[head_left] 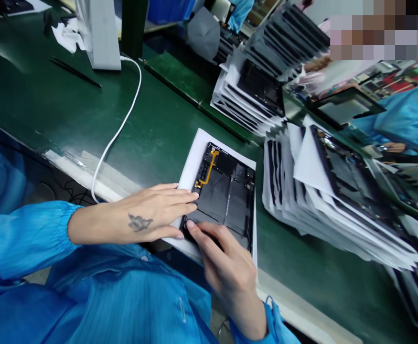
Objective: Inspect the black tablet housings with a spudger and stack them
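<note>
An opened tablet point(219, 191), its dark inside facing up, lies on a sheet of white paper point(190, 160) near the front edge of the green bench. An orange flex cable point(209, 173) runs along its upper left part. My left hand point(147, 215) lies flat, fingers stretched out, with the fingertips on the tablet's left edge. Over the tablet's near left corner, my right hand point(228, 260) is curled, thumb and fingers brought together in a pinch. Whatever sits between those fingertips, if anything, is hidden.
Stacks of tablets interleaved with white paper point(287, 191) stand right of the work, with another stack point(244, 105) behind. Black tweezers point(76, 71) and a white cable point(133, 102) from a white stand point(103, 38) lie left. A co-worker's blue sleeve point(405, 112) shows at far right.
</note>
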`<move>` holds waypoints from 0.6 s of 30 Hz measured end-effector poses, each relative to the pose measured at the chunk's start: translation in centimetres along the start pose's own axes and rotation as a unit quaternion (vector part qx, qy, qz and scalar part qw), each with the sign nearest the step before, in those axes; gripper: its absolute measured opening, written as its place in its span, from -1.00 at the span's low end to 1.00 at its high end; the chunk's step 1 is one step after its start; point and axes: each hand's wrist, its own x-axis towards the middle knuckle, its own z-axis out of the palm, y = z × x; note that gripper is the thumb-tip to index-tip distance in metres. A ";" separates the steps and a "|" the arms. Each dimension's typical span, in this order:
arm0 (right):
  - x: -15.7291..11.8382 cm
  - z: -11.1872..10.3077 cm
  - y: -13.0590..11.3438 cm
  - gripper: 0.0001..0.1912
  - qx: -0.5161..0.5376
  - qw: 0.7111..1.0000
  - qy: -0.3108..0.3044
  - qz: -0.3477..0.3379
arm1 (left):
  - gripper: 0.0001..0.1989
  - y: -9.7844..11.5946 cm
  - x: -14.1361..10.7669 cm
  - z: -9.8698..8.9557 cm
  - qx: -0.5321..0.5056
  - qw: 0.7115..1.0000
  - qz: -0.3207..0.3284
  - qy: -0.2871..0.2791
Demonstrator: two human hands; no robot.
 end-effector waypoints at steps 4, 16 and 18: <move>0.1 0.0 -0.1 -0.67 -0.029 0.999 -0.004 -0.018 | -0.51 0.2 0.1 0.0 -0.004 1.000 -0.003 0.008; 3.1 -2.6 -0.4 -0.70 -0.186 0.958 -0.074 -0.205 | -0.53 0.7 0.1 -0.7 0.028 1.000 0.001 -0.009; 2.8 -2.5 -0.5 -0.72 -0.202 0.955 -0.071 -0.207 | -0.54 0.8 0.2 -0.6 0.041 0.999 0.008 -0.005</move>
